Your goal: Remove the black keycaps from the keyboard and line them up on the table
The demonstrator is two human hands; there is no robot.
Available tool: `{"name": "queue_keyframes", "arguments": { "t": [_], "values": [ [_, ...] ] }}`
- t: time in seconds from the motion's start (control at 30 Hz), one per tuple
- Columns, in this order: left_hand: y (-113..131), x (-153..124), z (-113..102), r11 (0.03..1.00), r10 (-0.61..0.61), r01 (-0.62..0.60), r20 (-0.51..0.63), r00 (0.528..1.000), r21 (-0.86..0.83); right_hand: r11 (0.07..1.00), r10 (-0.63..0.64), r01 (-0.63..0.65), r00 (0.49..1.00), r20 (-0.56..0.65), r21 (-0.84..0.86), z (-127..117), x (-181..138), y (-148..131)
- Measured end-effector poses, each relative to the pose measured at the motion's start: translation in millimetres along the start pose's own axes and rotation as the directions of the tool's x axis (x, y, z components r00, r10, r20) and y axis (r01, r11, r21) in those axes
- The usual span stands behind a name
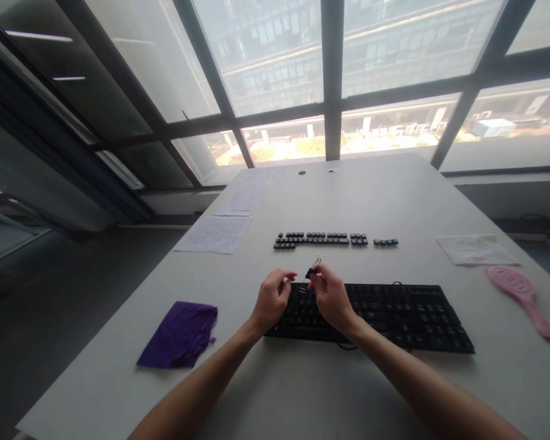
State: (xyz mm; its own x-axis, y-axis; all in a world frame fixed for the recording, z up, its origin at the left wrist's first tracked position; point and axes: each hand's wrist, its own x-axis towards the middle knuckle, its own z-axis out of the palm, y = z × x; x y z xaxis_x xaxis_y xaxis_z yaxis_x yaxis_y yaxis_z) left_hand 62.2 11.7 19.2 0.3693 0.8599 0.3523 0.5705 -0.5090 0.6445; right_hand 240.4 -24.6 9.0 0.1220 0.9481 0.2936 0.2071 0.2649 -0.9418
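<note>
A black keyboard [394,315] lies on the white table [371,195] in front of me. Over its left end my right hand [330,296] holds a small keycap puller [312,270], black grip with thin wire prongs pointing up. Just to its left, my left hand [272,299] hovers with thumb and fingers pinched together; whether something small sits between them is too small to tell. Rows of removed black keycaps [321,239] are laid out on the table beyond the keyboard, with a short separate group [385,242] to the right.
A purple cloth [179,335] lies at the front left. A pink brush [522,293] and a white cloth [475,249] are at the right. Paper sheets [215,234] sit along the left edge. Large windows stand behind the table's far end.
</note>
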Motion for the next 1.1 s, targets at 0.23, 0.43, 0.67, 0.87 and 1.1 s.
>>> {"name": "queue_keyframes", "arguments": {
  "t": [0.23,0.43,0.67,0.87,1.1],
  "values": [
    [-1,-19,12,0.999,0.027,-0.028,0.066,0.997,0.017,0.983,-0.072,0.094,0.987,0.140,-0.155,2,-9,6],
    [0,-20,10,0.994,0.078,-0.087,0.150,0.986,0.058,0.951,-0.168,0.231,0.945,0.282,-0.206,1,-14,7],
    [10,-20,3,0.978,0.140,-0.176,0.276,0.951,0.109,0.797,-0.366,0.519,0.822,0.436,-0.310,2,-20,3],
    [4,-19,4,0.987,0.148,-0.158,0.263,0.953,0.018,0.849,-0.264,0.406,0.880,0.395,-0.338,-1,-19,2],
    [-4,-19,7,0.996,0.086,-0.079,0.245,0.966,-0.039,0.919,-0.223,0.302,0.928,0.297,-0.253,-1,-17,9]
  ]
}}
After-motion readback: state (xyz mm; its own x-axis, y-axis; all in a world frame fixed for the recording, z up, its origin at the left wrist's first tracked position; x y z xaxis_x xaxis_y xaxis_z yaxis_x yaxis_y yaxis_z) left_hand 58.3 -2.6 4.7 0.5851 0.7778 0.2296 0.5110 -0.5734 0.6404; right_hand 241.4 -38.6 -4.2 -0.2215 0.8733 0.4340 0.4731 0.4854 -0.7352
